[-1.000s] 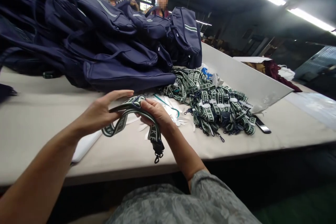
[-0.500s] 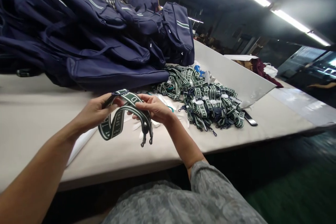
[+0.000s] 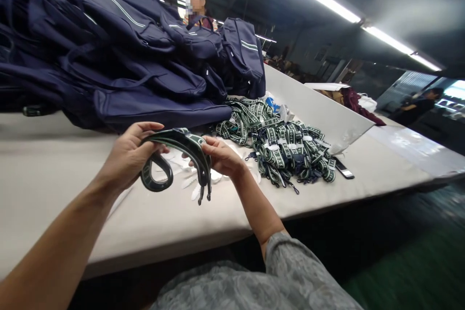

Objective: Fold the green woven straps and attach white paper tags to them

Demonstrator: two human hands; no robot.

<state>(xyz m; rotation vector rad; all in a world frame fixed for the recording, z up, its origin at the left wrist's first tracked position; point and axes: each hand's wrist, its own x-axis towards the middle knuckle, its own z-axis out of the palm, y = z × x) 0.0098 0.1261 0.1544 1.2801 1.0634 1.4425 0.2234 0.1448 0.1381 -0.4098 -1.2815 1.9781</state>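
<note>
Since half a second ago the green woven strap with white lettering [image 3: 181,147] has been folded tighter: the lettered face that lay open toward the camera is now turned edge-on, and the loose loop under the left hand has curled into a small closed ring. The left hand [image 3: 127,155] holds the strap's left end, thumb above and fingers curled beneath it, pinched shut on the webbing. The right hand [image 3: 221,157] grips the other side, fingers closed narrowly around the doubled band, and the two dark metal clip hooks [image 3: 204,193] hang down from it — just above the pale beige table top [image 3: 54,174].

The strap is held in the air between both hands, over the near part of the table, with small white paper slips [image 3: 192,185] lying on the surface beneath it. To the right, well apart from the hands, lies a heap of matching green lettered straps [image 3: 286,147], and a black phone [image 3: 343,169] rests at its far edge. Behind the hands, navy blue fabric bags [image 3: 138,68] are stacked high — a person sits beyond them.
</note>
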